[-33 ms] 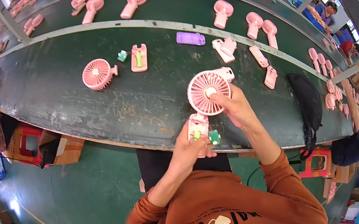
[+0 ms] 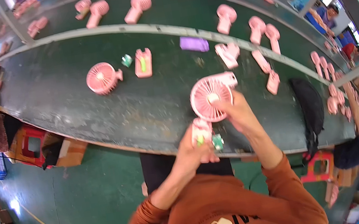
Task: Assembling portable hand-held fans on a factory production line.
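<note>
My left hand (image 2: 186, 153) is closed around an opened pink fan handle (image 2: 200, 126) at the table's near edge. A yellow-green battery (image 2: 200, 140) shows inside it, and a small green circuit board (image 2: 218, 142) sticks out on the right. Just above, my right hand (image 2: 243, 112) grips the round pink fan head (image 2: 202, 100), its thumb over the hub. The fan head's lower edge meets the handle's top; whether they are joined cannot be seen. Behind the fan head a pink handle cover (image 2: 229, 78) partly shows; whether my fingers touch it is hidden.
Left on the table lie another fan head (image 2: 102, 78), a circuit board (image 2: 126, 60) and an open handle (image 2: 143, 63). A purple case (image 2: 194, 44) and pink covers (image 2: 228, 54) lie farther back. Several fans stand beyond the rail (image 2: 152, 25). A black bag (image 2: 309, 109) lies right.
The whole scene sits slightly lower in the picture and is more blurred. Both hands keep the same hold on the fan head and handle.
</note>
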Available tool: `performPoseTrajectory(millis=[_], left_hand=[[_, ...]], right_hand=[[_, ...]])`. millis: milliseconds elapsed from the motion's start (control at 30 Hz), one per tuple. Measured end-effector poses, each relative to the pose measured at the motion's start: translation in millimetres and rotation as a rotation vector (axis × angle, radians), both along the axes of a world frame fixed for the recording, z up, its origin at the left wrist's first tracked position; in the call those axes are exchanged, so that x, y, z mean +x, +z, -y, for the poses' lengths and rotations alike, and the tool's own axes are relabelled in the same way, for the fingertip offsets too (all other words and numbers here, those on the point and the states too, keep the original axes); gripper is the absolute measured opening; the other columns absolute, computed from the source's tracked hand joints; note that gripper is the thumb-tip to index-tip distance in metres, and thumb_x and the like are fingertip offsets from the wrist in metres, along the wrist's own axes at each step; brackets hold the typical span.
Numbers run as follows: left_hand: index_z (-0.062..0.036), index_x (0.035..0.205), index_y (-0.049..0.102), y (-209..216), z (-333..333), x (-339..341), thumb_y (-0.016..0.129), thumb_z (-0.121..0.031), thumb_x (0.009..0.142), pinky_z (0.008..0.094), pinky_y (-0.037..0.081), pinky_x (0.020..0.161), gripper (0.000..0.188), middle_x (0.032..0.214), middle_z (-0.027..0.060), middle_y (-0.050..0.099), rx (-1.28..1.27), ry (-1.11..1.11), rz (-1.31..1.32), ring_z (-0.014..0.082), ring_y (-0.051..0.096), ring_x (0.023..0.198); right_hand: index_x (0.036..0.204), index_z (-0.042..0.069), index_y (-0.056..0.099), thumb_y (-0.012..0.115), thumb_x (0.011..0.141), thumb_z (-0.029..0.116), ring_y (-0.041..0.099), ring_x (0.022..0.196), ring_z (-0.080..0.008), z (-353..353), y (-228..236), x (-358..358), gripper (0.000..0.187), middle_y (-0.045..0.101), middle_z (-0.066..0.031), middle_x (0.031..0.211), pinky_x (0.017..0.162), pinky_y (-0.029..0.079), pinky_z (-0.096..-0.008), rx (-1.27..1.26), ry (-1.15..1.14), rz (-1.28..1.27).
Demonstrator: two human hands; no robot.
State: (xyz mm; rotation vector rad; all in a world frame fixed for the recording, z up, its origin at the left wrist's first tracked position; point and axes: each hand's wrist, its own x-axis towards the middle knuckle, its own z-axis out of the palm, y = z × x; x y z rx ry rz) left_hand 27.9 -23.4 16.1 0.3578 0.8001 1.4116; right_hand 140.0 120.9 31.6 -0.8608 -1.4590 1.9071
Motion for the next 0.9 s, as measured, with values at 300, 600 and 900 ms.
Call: performPoseTrajectory(millis=[300, 600, 900], left_hand=[[-0.0036, 0.116, 0.046, -25.5, 2.8, 2.2, 0.051, -0.012, 0.092, 0.0301, 0.053, 0.070, 0.027, 0.094, 0.0081, 0.059, -0.019, -0.073, 0.096, 0.0157, 0.061, 0.082], [-0.0006, 0.100, 0.057, -37.9, -4.3, 2.5, 0.049, -0.024, 0.095, 0.0277, 0.053, 0.063, 0.025, 0.083, 0.0066, 0.063, -0.059, -0.031, 0.018, 0.0148, 0.063, 0.069], [-0.0016, 0.104, 0.057, -30.5, -16.0, -2.2, 0.047, -0.023, 0.096, 0.0271, 0.054, 0.067, 0.025, 0.087, 0.0058, 0.063, -0.095, 0.026, 0.188, 0.0147, 0.063, 0.074]], right_hand=[[0.113, -0.005, 0.056, 0.068, 0.080, 0.015, 0.060, 0.092, -0.0128, -1.8, 5.7, 4.4, 0.041, 0.063, -0.0085, 0.103, 0.083, 0.048, -0.0276, -0.051, 0.163, 0.103], [0.122, -0.002, 0.048, 0.064, 0.084, 0.013, 0.057, 0.094, -0.0122, 2.7, -10.3, 9.6, 0.044, 0.059, -0.0094, 0.106, 0.081, 0.047, -0.0268, 0.134, 0.115, 0.079], [0.112, 0.001, 0.058, 0.054, 0.075, -0.011, 0.058, 0.086, -0.0126, 32.7, -4.3, 34.6, 0.038, 0.059, -0.0085, 0.101, 0.075, 0.048, -0.0235, 0.482, 0.203, 0.164]])
